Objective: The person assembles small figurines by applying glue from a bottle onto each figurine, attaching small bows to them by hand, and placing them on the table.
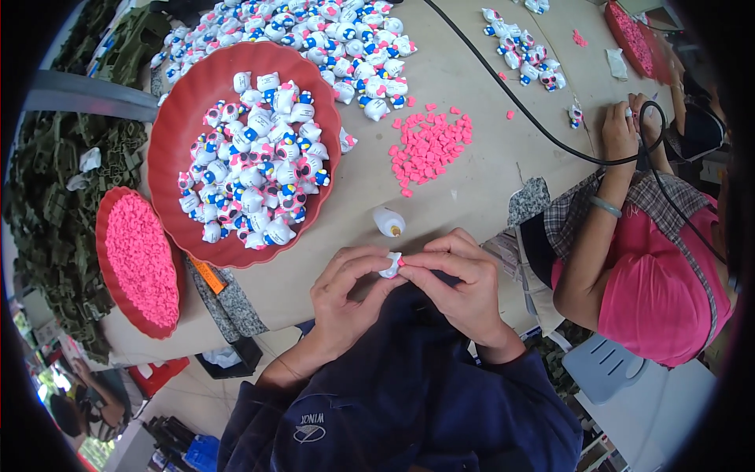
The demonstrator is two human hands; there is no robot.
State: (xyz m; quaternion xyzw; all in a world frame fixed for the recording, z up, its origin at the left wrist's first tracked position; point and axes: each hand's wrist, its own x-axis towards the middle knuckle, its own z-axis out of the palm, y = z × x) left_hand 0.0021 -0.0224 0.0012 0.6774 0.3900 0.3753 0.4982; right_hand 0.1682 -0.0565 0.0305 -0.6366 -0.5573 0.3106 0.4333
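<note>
Toy (388, 267) is showing near the bottle (388, 221); your left hand (346, 293) and right hand (464, 277), fingers curled, are pinching it together.

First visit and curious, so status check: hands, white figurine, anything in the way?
Left hand, right hand: both pinching. White figurine: held between them, pink at its edge. White bottle just beyond, seemingly not blocking.

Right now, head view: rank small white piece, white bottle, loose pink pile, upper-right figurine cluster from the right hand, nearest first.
From the right hand:
1. Small white piece: at the fingers, left.
2. White bottle: ahead-left.
3. Loose pink pile: farther ahead.
4. Figurine cluster: farthest, ahead-right.
</note>
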